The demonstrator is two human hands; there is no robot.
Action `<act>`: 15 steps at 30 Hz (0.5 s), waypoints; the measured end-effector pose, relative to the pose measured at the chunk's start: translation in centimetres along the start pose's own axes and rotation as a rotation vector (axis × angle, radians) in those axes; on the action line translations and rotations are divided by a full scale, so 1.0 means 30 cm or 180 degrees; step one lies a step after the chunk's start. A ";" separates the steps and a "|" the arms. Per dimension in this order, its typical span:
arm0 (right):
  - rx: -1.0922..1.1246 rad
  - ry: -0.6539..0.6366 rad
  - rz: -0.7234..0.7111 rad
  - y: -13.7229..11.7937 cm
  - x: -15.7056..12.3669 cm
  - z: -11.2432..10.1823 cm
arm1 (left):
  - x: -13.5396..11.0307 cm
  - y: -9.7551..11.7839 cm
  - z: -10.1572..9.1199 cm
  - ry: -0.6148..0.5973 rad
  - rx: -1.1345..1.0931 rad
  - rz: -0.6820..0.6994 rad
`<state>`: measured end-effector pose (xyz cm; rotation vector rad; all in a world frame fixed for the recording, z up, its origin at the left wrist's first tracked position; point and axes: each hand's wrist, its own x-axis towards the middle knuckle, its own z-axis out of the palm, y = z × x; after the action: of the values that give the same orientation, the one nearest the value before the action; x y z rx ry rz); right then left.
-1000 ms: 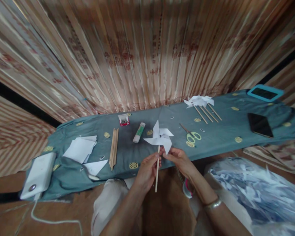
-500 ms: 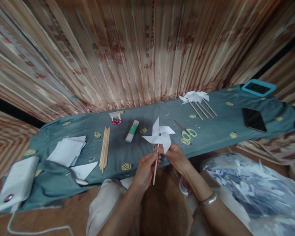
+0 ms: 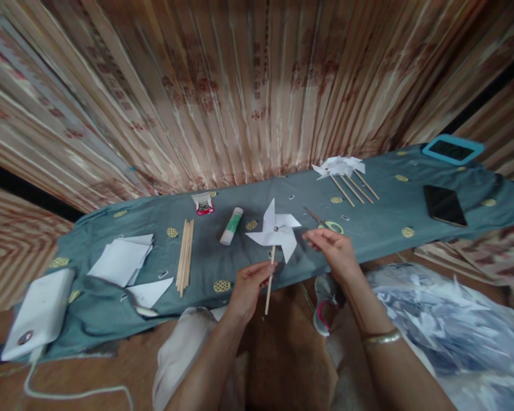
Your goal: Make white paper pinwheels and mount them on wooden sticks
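A white paper pinwheel (image 3: 278, 231) with a shiny pin at its centre stands upright on a wooden stick. My left hand (image 3: 249, 285) pinches that stick just below the blades. To the right, my right hand (image 3: 332, 248) is off the pinwheel, its fingers loosely bent and apart, with nothing visible in them. Just behind its fingertips lie scissors (image 3: 332, 226) with yellow-green handles, partly covered by the hand. A green and white glue stick (image 3: 231, 226) lies left of the pinwheel. Further left is a bundle of wooden sticks (image 3: 185, 257).
A small red box of pins (image 3: 204, 204) sits at the back. Several finished pinwheels (image 3: 340, 166) lie back right, near a phone (image 3: 444, 205) and a blue-framed device (image 3: 453, 149). Paper sheets (image 3: 120, 260) and a white power bank (image 3: 40, 314) are left. A plastic bag of paper (image 3: 449, 319) stands right.
My right hand has let go of the pinwheel and moved right, towards the scissors. My left hand still holds the stick, and the view has shifted slightly.
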<state>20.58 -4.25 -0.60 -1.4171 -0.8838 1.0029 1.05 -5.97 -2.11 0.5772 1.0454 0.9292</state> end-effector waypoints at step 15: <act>0.0579 -0.0061 0.0101 -0.007 0.039 0.055 | 0.030 0.005 -0.018 0.0103 0.0488 0.0346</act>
<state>19.47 -2.55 -0.52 -1.2728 -0.7656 1.0943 0.67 -5.13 -2.63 0.7547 1.1299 0.9613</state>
